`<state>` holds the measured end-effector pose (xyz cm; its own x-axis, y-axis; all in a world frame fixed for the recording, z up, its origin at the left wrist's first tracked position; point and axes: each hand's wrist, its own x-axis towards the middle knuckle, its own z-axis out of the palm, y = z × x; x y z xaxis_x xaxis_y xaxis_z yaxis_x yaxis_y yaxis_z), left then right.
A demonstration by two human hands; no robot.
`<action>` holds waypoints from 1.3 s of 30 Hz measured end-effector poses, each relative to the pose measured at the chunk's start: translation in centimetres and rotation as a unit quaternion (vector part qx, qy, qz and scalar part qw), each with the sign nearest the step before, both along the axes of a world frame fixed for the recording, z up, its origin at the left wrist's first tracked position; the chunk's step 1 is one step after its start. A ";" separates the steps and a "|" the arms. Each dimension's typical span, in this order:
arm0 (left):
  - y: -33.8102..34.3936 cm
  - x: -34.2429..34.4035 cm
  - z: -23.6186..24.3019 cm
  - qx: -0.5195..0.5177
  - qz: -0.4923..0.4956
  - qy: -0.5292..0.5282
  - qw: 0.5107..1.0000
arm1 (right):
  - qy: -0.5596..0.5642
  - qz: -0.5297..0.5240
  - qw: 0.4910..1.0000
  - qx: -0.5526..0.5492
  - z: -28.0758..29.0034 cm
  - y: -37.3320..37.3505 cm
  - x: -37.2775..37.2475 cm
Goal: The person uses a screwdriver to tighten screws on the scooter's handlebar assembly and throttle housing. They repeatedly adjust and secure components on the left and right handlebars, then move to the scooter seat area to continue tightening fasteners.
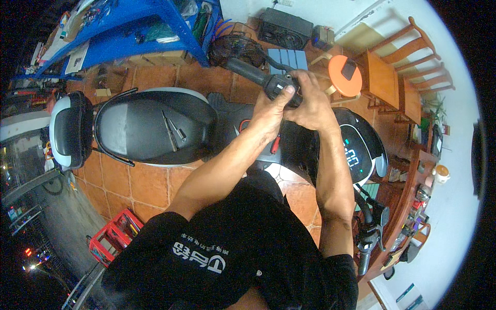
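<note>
My left hand (271, 111) and my right hand (310, 103) are closed around the black switch housing (277, 85) of an electric scooter’s handlebar, its rubber grip (244, 70) extending up and left. My left thumb rests on the housing, and my right fingers wrap over its far side. Below my hands, a red-handled tool (275, 144) lies on the scooter, partly hidden by my left wrist. Two slim metal tools (170, 133) rest on the black seat (119, 124). The lit dashboard display (350, 154) is right of my right forearm.
The other handlebar grip (365, 258) is at lower right. A rear box (70, 129) sits behind the seat. Around the scooter stand blue shelving (119, 20), a fan (230, 46), an orange stool (338, 75) with a dark object, wooden chairs (382, 77), a cabinet (423, 165) and a red crate (113, 235).
</note>
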<state>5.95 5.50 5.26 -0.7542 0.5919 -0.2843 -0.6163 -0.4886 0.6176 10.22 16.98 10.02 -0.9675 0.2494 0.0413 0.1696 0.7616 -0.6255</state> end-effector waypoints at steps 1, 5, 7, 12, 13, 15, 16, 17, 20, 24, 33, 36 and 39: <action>-0.1 0.0 -0.1 -0.004 -0.011 -0.005 1.000 | -0.014 -0.019 1.000 0.008 0.2 -0.4 -0.1; -0.3 -0.4 -0.7 -0.020 -0.037 -0.004 0.999 | -0.032 -0.051 0.998 0.022 0.3 -0.9 -0.5; -0.8 -0.5 -1.1 -0.057 -0.077 0.020 0.995 | -0.012 -0.050 0.998 0.033 0.1 -1.0 -0.4; -7.9 -5.1 1.8 -0.362 -0.266 0.404 0.797 | -0.009 -0.053 0.998 0.033 0.3 -0.9 -0.2; -8.8 -5.5 3.2 -0.418 -0.213 0.501 0.727 | -0.014 -0.057 0.998 0.028 0.5 -1.1 -0.2; -7.7 -7.7 4.7 -0.343 -0.064 0.752 0.559 | -0.004 -0.049 0.998 0.037 0.3 -1.2 -0.1; -6.7 -8.8 4.2 -0.326 -0.109 0.776 0.530 | 0.003 -0.043 0.998 0.043 0.2 -1.1 -0.2; -5.5 -10.0 4.2 -0.288 -0.171 0.794 0.508 | 0.010 -0.048 0.998 0.040 0.0 -1.0 -0.3; -2.9 -11.6 3.3 -0.209 -0.312 0.766 0.522 | 0.007 -0.069 0.998 0.013 -0.4 -1.0 -0.4; -2.7 -12.7 1.5 -0.174 -0.284 0.777 0.533 | -0.014 -0.088 0.996 0.010 0.2 -1.3 -0.2; -2.2 -13.0 0.5 -0.192 -0.292 0.786 0.510 | 0.009 -0.086 0.995 0.041 -0.2 -1.6 0.7; -2.4 -13.1 0.8 -0.188 -0.298 0.778 0.520 | 0.035 -0.046 0.992 0.114 -0.1 -1.6 1.1; -1.8 -13.6 0.7 -0.139 -0.306 0.781 0.526 | 0.081 -0.039 0.989 0.116 -0.9 -1.1 1.6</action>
<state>-7.63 3.69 5.98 0.1123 0.9593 0.2590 0.7606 -0.2507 0.5989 11.80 15.89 9.11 -0.9215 0.2895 0.2590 0.1465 0.8766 -0.4585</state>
